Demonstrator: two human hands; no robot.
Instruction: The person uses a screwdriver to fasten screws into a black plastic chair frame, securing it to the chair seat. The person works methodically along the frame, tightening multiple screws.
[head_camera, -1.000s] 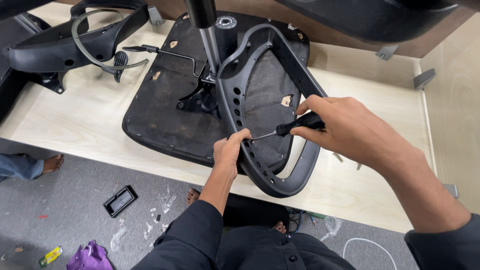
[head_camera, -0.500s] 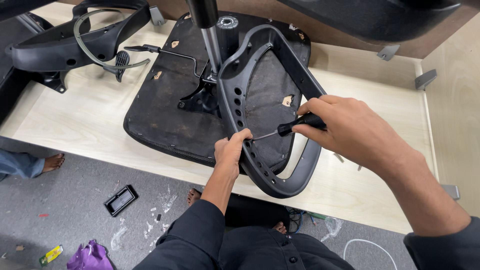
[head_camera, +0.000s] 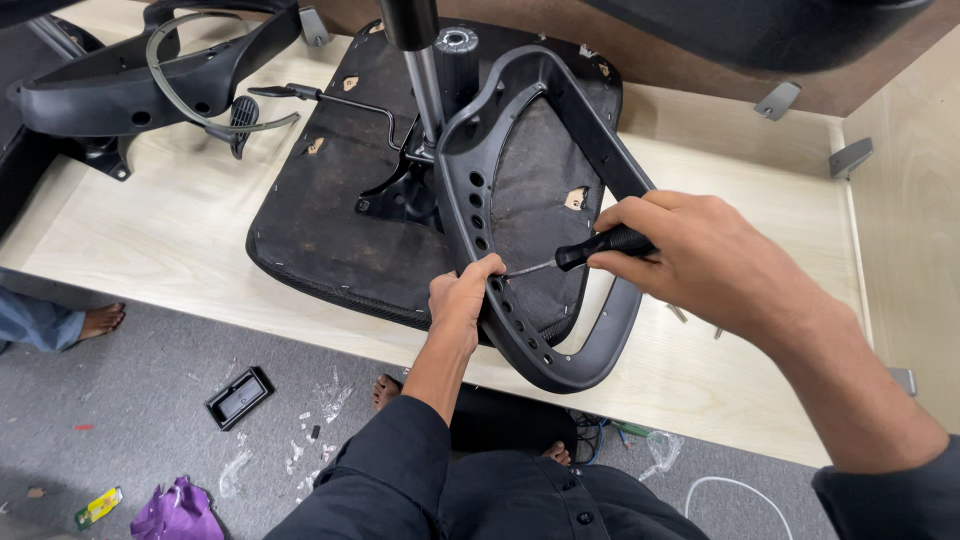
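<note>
An upturned black chair seat (head_camera: 335, 215) lies on a pale wooden table (head_camera: 170, 235), its metal stem (head_camera: 428, 85) sticking up. A black plastic armrest loop (head_camera: 560, 365) with a row of holes stands against the seat. My left hand (head_camera: 462, 300) grips the loop's near side, thumb by the holes. My right hand (head_camera: 690, 255) holds a black-handled screwdriver (head_camera: 595, 247); its thin shaft points left and its tip meets the loop beside my left thumb.
Another black chair part (head_camera: 120, 85) with a grey curved strip lies at the table's far left. Metal brackets (head_camera: 850, 155) sit on the right wall. On the grey floor are a small black tray (head_camera: 238, 397), purple cloth (head_camera: 178, 510), scraps, and another person's bare foot (head_camera: 100, 320).
The view has shifted slightly. My right hand and the screwdriver have barely moved; the tip stays at the loop by my left thumb.
</note>
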